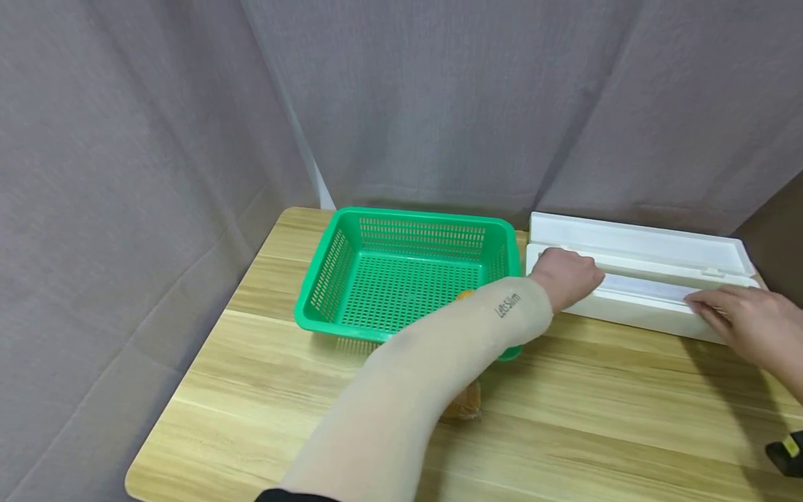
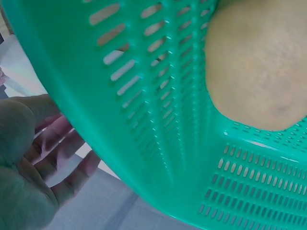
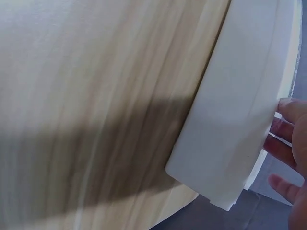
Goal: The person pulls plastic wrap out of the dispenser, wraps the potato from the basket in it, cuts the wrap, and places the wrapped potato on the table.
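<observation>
A long white box, like a cling film dispenser, lies at the back right with its lid tipped back. A pale glossy strip runs along its opening between my hands. My left hand is at the box's left part, fingers curled down; what they hold is hidden. The left wrist view shows this hand partly behind the basket's rim. My right hand is at the box's right part, fingertips on the strip's end. In the right wrist view its fingers reach loosely over the box's edge.
A green plastic basket stands left of the box, partly under my left forearm. A rounded tan-orange thing sits inside it. A brown item in clear wrapping lies on the wooden table. Grey curtains hang behind.
</observation>
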### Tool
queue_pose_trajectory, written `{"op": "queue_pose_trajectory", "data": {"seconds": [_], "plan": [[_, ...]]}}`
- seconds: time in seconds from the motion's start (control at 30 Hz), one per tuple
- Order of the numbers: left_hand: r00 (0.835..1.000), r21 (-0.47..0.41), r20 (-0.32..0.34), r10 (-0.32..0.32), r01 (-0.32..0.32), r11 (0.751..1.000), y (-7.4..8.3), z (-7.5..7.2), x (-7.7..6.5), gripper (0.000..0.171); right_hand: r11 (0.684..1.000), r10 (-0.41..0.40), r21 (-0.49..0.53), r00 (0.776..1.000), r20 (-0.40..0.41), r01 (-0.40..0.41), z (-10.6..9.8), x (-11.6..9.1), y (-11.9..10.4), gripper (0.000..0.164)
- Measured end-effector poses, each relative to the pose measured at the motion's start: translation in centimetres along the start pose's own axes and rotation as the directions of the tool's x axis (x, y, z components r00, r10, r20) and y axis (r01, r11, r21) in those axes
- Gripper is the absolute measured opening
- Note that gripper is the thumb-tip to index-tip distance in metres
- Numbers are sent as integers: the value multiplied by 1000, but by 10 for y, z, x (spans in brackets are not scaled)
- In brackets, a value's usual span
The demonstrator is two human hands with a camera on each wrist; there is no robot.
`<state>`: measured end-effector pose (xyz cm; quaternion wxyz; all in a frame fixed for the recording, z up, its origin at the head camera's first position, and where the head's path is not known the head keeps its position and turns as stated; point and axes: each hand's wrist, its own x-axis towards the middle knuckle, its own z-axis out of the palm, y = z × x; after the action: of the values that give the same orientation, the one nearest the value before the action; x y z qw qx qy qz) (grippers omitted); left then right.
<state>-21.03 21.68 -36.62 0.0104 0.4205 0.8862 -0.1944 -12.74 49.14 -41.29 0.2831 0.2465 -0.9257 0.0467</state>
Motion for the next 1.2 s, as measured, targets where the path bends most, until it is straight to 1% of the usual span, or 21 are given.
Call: {"op": "queue_pose_trajectory", "data": {"seconds": [0.1, 0.17, 0.2, 0.23, 0.33, 0.37, 0.4, 0.43, 0.53, 0.7, 0.77, 0.87, 0.97, 1.03, 1.2], "plan": [[1000, -11, -20, 14, -14, 1000, -3, 1, -2, 36, 999, 32, -23, 998, 46, -31, -3, 3, 2, 91], [1000, -29, -28, 14, -15, 999, -5, 0, -3, 37, 998, 57, -40, 995, 83, -54, -5, 4, 2, 82], [1000, -41, -29, 11, -13, 999, -5, 0, -3, 37, 997, 70, -48, 993, 97, -65, -6, 5, 2, 74], [999, -51, -30, 9, -11, 999, -6, -1, -3, 37, 995, 84, -56, 990, 115, -77, -7, 6, 2, 63], [1000, -80, -30, -8, 5, 997, -7, -2, -1, 37, 991, 119, -74, 978, 170, -108, -8, 9, 2, 24], [999, -90, -32, -16, 13, 996, -7, -2, 0, 36, 989, 136, -81, 973, 188, -122, -8, 10, 2, 14], [999, -96, -35, -22, 19, 995, -8, -3, 1, 36, 987, 152, -88, 966, 207, -137, -8, 12, 2, 8], [999, -102, -38, -28, 24, 994, -9, -3, 2, 36, 985, 163, -91, 962, 217, -146, -8, 13, 2, 5], [998, -124, -46, -47, 41, 991, -12, -4, 5, 35, 981, 184, -96, 957, 226, -166, -9, 16, 3, 6], [994, -182, -56, -90, 79, 980, -20, -7, 6, 35, 983, 176, -93, 963, 203, -160, -12, 22, 5, 7], [993, -207, -64, -103, 88, 974, -23, -9, 7, 35, 983, 176, -93, 963, 205, -160, -13, 25, 5, 8], [991, -237, -71, -111, 91, 967, -26, -14, 6, 36, 984, 170, -98, 962, 216, -152, -16, 30, 5, 6], [990, -246, -83, -115, 92, 965, -30, -19, 5, 36, 984, 163, -101, 962, 220, -144, -20, 34, 4, 6], [989, -250, -92, -118, 91, 964, -33, -22, 4, 36, 983, 171, -103, 957, 233, -150, -22, 38, 4, 9], [986, -255, -130, -100, 64, 965, -41, -31, 2, 36, 984, 173, -89, 961, 216, -157, -26, 43, 9, 10]]}}
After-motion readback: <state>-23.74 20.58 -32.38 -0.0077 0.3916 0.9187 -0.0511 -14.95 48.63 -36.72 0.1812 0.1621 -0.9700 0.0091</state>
